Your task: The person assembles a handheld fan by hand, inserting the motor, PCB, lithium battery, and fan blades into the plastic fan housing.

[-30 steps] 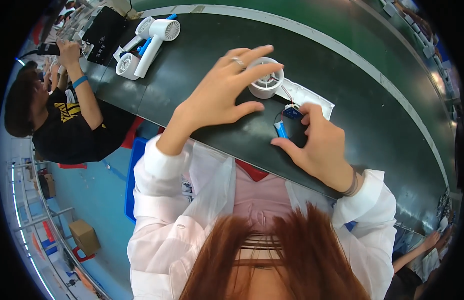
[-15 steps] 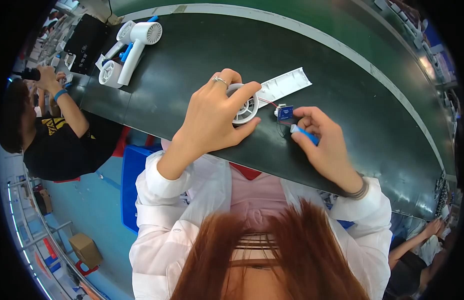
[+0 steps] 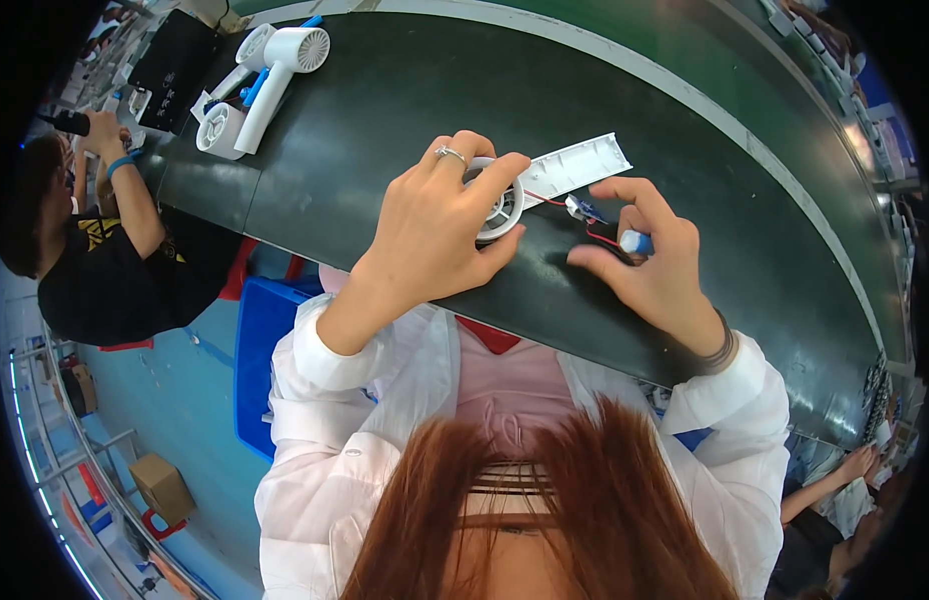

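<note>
Two bare hands work over a dark table [image 3: 755, 290] in the head view, clock directions being read with 12 at the top edge. The left hand [image 3: 415, 225] grips a round white fan housing [image 3: 501, 222], fingers bent over its far rim and thumb against the near side; a ring sits on one finger. A white half-shell handle [image 3: 583, 168] reaches away from the housing toward 2 o'clock, its ribbed hollow side facing up. Toward 3 o'clock from the housing, a red wire [image 3: 547, 200] leads to a small blue circuit board [image 3: 589, 210], seen nearly edge-on. Another wire joins the board to a blue cylindrical battery [image 3: 637, 243], at 4 o'clock from it. This battery lies in the curve of the right hand [image 3: 667, 265], against the bent fingers; index finger and thumb stand spread apart, and I cannot tell whether the other fingers clasp it.

Between 10 and 11 o'clock from the picture's centre, a white handheld fan [image 3: 270, 100] lies beside a separate white housing [image 3: 221, 132]. Past them is a black box [image 3: 173, 70]. A co-worker in a black shirt [image 3: 110, 280] sits at 9 o'clock, holding a black tool [image 3: 72, 122].
</note>
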{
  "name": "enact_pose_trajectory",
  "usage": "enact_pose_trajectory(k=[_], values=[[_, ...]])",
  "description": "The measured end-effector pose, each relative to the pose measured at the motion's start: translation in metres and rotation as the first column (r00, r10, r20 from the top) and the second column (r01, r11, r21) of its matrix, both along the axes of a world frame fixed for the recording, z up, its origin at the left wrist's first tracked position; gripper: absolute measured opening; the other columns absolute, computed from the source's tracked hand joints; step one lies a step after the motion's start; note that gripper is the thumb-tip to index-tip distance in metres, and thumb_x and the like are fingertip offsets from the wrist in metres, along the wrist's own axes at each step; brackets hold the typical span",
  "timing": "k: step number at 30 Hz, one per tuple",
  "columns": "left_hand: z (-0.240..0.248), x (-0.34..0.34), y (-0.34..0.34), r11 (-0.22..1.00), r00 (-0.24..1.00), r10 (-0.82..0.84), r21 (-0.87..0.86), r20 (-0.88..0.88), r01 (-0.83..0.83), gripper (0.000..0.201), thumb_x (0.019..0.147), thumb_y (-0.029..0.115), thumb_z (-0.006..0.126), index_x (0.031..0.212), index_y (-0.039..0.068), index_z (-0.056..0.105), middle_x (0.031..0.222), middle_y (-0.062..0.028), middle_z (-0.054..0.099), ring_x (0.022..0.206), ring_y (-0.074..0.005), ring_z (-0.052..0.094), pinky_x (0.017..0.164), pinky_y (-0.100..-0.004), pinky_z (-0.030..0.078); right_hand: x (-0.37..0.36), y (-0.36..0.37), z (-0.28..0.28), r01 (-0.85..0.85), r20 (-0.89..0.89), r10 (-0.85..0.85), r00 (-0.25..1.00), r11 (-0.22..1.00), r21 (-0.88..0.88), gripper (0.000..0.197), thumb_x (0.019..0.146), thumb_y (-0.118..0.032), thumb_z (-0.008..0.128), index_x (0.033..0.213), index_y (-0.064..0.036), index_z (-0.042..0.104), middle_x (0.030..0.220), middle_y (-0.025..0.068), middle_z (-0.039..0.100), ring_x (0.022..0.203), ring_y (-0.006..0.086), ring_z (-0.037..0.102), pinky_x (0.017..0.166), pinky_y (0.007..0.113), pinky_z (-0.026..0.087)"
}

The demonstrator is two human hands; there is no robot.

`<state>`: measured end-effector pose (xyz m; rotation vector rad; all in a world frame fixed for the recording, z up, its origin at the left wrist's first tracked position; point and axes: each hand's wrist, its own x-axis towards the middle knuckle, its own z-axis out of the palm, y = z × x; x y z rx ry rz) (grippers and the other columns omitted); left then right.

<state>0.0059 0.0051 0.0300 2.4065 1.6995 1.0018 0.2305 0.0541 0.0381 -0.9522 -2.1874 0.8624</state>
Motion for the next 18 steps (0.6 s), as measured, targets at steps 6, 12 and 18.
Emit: enact_pose_trajectory(k=[6, 12, 18], values=[[0.001, -0.002, 0.003, 1.000, 0.999, -0.018, 0.006, -0.030, 0.019, 0.051, 0.064, 0.014, 0.077, 0.113, 0.010, 0.064, 0.100, -0.0106, 0.058, 0.088, -0.0299, 0.061, 0.069, -0.0370, 0.051, -0.007, 0.023, -0.006, -0.101, -0.060, 0.106, 0.993, 0.991, 0.087, 0.026, 0.075, -0.002, 0.073, 0.101, -0.0046, 0.070, 0.067, 0.0045, 0.059, 0.056, 0.0084, 0.045, 0.053, 0.023, 0.039], [0.000, -0.003, 0.004, 0.999, 0.998, -0.035, 0.035, -0.054, 0.036, 0.048, 0.064, 0.015, 0.077, 0.108, 0.009, 0.060, 0.097, -0.0116, 0.057, 0.085, -0.0275, 0.059, 0.064, -0.0360, 0.051, -0.015, 0.023, 0.009, -0.083, 0.008, 0.087, 0.996, 0.969, -0.231, 0.023, 0.080, -0.002, 0.064, 0.103, -0.0025, 0.063, 0.068, 0.0054, 0.056, 0.059, 0.0110, 0.050, 0.059, 0.025, 0.041], [0.001, -0.003, 0.000, 1.000, 0.998, -0.020, -0.013, -0.064, 0.019, 0.050, 0.064, 0.014, 0.076, 0.112, 0.011, 0.064, 0.102, -0.0103, 0.058, 0.089, -0.0280, 0.061, 0.068, -0.0361, 0.052, -0.009, 0.029, 0.016, -0.227, 0.136, 0.246, 0.960, 0.964, -0.141, 0.030, 0.074, 0.001, 0.070, 0.103, -0.0033, 0.063, 0.070, 0.0056, 0.055, 0.061, 0.0125, 0.051, 0.058, 0.025, 0.041]])
